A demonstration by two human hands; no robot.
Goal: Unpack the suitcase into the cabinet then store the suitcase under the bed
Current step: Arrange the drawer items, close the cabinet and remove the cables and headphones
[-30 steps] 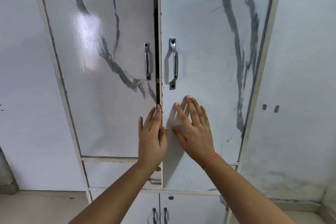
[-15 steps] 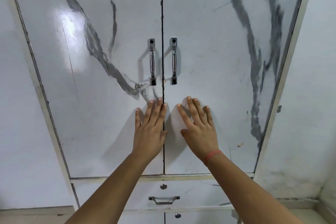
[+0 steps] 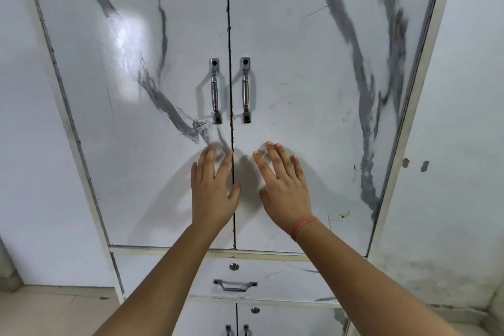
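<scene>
The cabinet fills the head view, with two tall white marble-patterned doors closed flush. My left hand [image 3: 214, 188] lies flat on the left door [image 3: 141, 106], fingers straight, beside the centre seam. My right hand [image 3: 283, 184], with an orange band at the wrist, is spread flat on the right door [image 3: 308, 90]. Both hands sit just below the two chrome handles [image 3: 215, 90] [image 3: 246, 89]. Neither hand holds anything. The suitcase and the bed are out of view.
Below the doors is a drawer [image 3: 278, 275] with a keyhole and a metal pull [image 3: 235, 285]. Under it two small lower doors [image 3: 207, 319] show handle tops. White walls flank the cabinet, and a strip of tiled floor [image 3: 54, 311] shows at the lower left.
The right door, ajar a second ago, has swung shut flush with the left one. Both hands stay flat on the doors, and my view has moved closer and slightly down.
</scene>
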